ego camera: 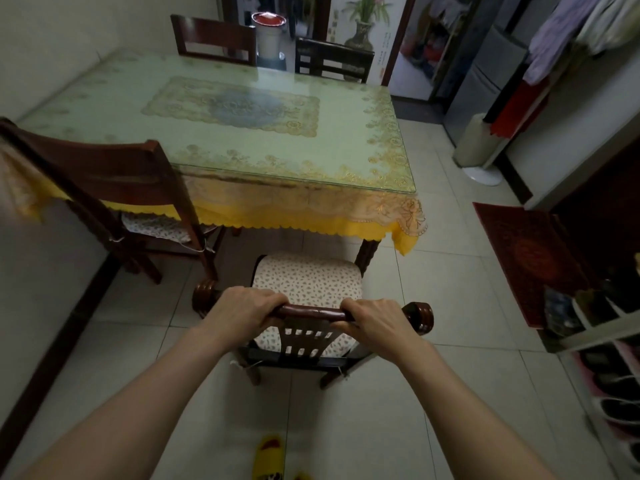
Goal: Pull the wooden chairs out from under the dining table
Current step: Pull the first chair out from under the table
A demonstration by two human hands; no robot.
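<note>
A dark wooden chair (311, 311) with a spotted seat cushion stands in front of me, nearly all of its seat out from under the near edge of the dining table (114, 98). My left hand (244, 311) and my right hand (375, 322) both grip its top rail, one at each end. A second wooden chair (114, 178) stands at the near left, its seat partly under the yellow-fringed tablecloth. Two more chairs are pushed in at the far side, one at the left (214, 38) and one at the right (334, 58).
A wall runs close along the left. A shoe rack (595, 337) and a red mat (526, 261) lie to the right, a white fan base (483, 174) and a fridge beyond. A yellow slipper (268, 457) is on the tiled floor below me.
</note>
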